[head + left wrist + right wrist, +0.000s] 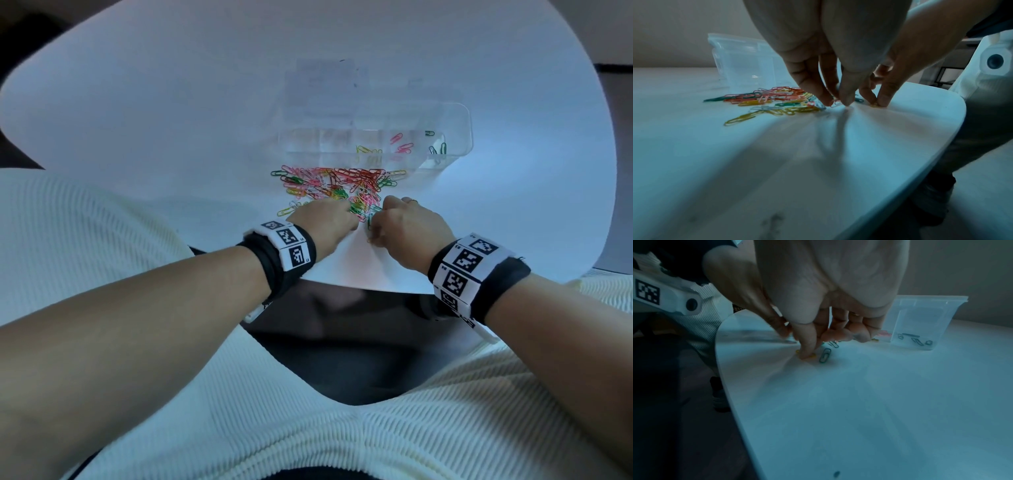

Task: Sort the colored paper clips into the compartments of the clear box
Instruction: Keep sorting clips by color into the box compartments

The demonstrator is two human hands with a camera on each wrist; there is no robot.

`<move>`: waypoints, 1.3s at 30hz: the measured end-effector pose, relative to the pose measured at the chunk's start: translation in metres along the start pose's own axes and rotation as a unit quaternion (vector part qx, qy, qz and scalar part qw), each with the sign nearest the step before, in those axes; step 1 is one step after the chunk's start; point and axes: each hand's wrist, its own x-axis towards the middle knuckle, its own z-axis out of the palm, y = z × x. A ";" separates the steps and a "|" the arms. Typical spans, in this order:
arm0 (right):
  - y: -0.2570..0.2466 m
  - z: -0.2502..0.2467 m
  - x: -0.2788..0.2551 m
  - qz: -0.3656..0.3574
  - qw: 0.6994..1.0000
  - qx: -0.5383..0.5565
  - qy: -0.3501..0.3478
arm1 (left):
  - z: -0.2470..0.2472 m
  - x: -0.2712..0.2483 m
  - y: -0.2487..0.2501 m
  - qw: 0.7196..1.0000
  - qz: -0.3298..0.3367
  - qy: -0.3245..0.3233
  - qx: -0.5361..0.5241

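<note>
A pile of coloured paper clips (pixel 342 185) lies on the white table (pixel 171 120) just in front of the clear box (pixel 455 113). Inside the box, separate compartments hold yellow clips (pixel 368 150), pink clips (pixel 402 144) and green clips (pixel 436 147). My left hand (pixel 836 102) is at the pile's near edge, its thumb and forefinger tips meeting on a pale paper clip (pixel 833 103). Close beside it, my right hand (pixel 805 353) pinches a yellow paper clip (pixel 812 356) against the table. A blue-green clip (pixel 825 355) lies just right of that.
The table's rounded near edge (pixel 359 287) is close behind both wrists. The box's open clear lid (pixel 329 78) lies flat behind it. Bare tabletop extends to the left and right of the pile.
</note>
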 end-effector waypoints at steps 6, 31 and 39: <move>-0.002 0.000 -0.001 -0.016 0.998 -0.053 -0.029 | -0.020 0.000 -0.015 0.940 -0.095 0.175 -0.276; -0.005 -0.030 0.028 0.117 0.934 0.331 0.066 | -0.022 -0.014 -0.027 0.962 -0.188 0.034 -0.194; -0.009 -0.023 0.044 0.090 0.978 0.174 0.066 | -0.020 -0.013 -0.025 0.959 -0.192 0.036 -0.203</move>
